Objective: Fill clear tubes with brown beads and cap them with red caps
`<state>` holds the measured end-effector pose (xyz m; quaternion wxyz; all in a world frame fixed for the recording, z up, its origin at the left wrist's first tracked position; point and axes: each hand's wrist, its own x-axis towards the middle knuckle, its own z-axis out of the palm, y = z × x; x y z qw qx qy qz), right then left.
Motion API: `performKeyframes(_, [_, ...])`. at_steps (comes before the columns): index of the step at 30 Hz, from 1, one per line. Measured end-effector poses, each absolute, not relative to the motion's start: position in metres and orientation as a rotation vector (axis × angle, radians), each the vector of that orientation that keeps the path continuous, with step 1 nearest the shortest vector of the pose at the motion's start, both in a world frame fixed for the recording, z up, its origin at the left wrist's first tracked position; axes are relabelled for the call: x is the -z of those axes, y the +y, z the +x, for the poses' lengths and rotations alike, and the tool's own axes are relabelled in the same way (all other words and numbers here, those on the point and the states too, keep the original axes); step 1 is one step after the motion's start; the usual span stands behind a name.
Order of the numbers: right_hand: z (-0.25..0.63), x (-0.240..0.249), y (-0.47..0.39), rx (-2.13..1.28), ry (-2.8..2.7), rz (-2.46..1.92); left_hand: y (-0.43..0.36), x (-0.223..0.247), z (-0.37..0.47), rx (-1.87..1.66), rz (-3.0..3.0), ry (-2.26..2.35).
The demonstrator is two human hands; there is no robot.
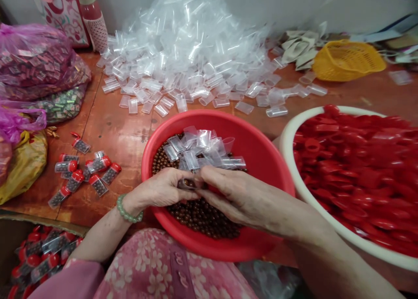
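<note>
Over bowl (261, 144) of beads (209, 225) | tube (185, 184) pinched between thumb and fingers of left hand (161, 188) | right hand (240, 194) half-curled at its right end, hold unclear

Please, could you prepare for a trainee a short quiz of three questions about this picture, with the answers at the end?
1. What colour is the basin that holds small brown balls, beneath the left hand and the right hand?
2. True or false: a green beaded bracelet is on the left wrist.
3. What fills the white tub? A) bottles B) red plastic pieces C) paper sheets

Key: 1. Red. 2. True. 3. B.
</note>
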<state>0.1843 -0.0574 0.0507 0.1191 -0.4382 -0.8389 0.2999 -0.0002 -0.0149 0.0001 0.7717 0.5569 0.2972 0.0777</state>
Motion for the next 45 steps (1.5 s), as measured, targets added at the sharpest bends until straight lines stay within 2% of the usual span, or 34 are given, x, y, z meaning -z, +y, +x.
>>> performKeyframes(7, [0.199, -0.048, -0.066, -0.948, -2.210, -1.431, -0.012, -0.003, -0.002, -0.174, 1.149, 0.600])
performKeyframes(14, [0.171, -0.049, -0.057, -0.716, -1.672, -1.471, -0.014, -0.013, -0.008, -0.269, 0.883, 0.522])
performKeyframes(25, [0.157, -0.028, -0.045, -1.137, -1.176, -1.327, -0.017, -0.016, -0.007, -0.405, 0.931, 0.531])
performKeyframes(33, [0.184, -0.017, -0.058, -1.273, -1.571, -1.516, -0.013, 0.002, -0.017, -0.329, 0.816, 0.351])
performKeyframes(45, [0.175, 0.016, -0.082, -1.136, -2.381, -1.606, -0.013, -0.007, -0.018, -0.465, 0.741, 0.358])
